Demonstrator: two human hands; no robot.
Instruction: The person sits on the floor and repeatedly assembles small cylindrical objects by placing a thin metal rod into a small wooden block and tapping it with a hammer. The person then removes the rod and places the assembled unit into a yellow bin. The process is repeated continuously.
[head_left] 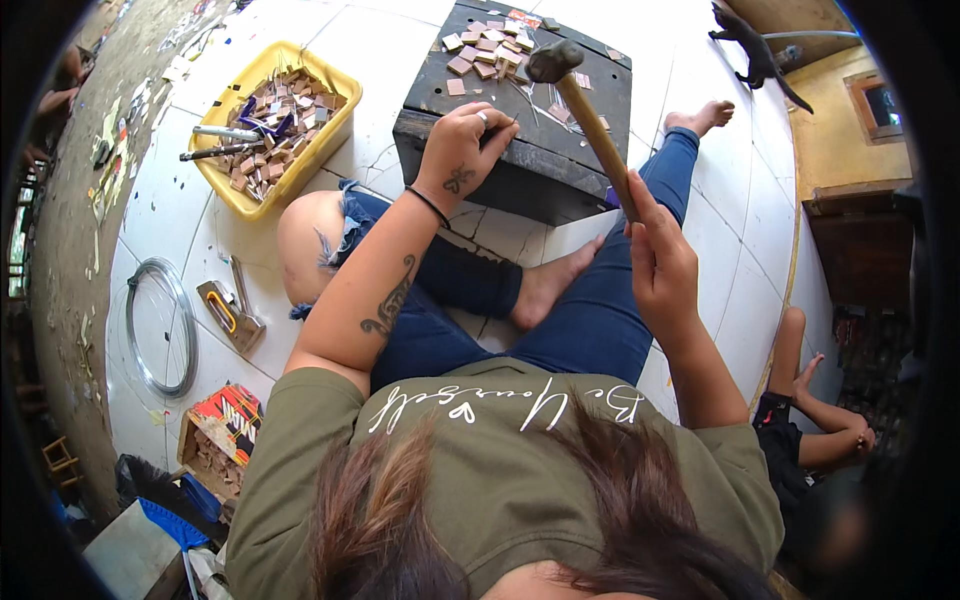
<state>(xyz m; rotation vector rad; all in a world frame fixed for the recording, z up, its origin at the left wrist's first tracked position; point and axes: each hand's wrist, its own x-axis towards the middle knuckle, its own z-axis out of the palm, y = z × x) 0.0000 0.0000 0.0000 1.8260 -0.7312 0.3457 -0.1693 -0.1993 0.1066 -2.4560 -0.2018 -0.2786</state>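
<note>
My right hand (660,255) grips the wooden handle of a hammer (595,125), raised so its dark metal head is above the far part of a black wooden box (560,170). At the box's near top edge, my left hand (465,150) is closed in a pinch, thumb against fingers. A thin dark sliver shows by the fingertips, too small to name. Beyond that hand, several small square wooden pieces (490,50) lie heaped on the box top. Thin metal wires or pins (530,103) are scattered beside them, below the hammer head.
A yellow basin (340,112) of wooden pieces and pen-like tools stands left. A staple gun (230,318), a wire coil (190,335) and a red-printed carton (225,430) lie nearer. A black cat (755,50) is far right; another person's legs (790,370) show at right.
</note>
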